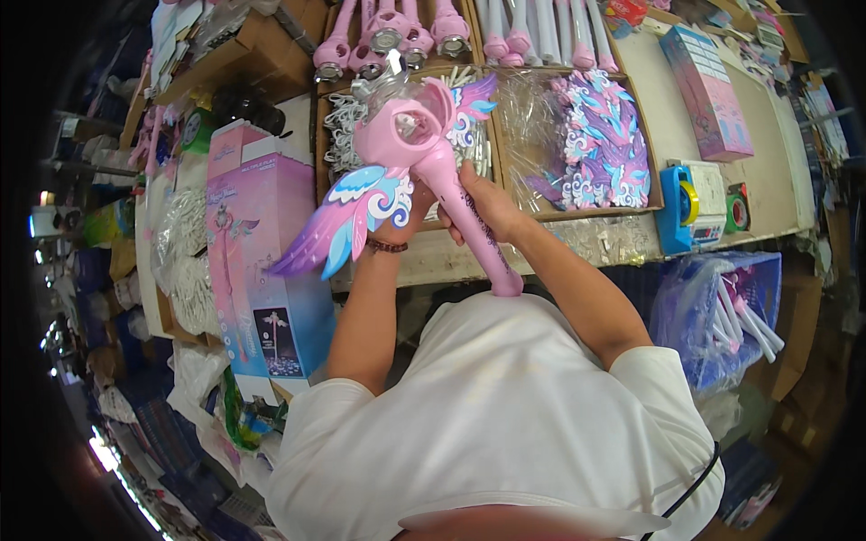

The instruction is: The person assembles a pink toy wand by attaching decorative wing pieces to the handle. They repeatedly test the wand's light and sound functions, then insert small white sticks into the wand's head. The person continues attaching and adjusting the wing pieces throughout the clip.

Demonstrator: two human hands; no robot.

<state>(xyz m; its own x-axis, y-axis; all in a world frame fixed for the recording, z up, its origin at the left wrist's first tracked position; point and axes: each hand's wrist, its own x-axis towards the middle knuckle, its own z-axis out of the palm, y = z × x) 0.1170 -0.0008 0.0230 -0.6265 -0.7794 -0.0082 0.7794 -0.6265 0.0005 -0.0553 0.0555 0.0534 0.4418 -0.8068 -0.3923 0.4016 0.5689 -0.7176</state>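
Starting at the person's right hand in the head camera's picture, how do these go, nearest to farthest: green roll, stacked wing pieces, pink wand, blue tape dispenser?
1. Pink wand: held in the right hand.
2. Stacked wing pieces: to the hand's right.
3. Blue tape dispenser: farther right.
4. Green roll: just right of the dispenser.

- Wand (441, 169) over the tray (582, 215)
- Carton (257, 257) left of wand
- Loose wings (606, 144) in tray
- Dispenser (675, 224) on desk (774, 194), right of tray
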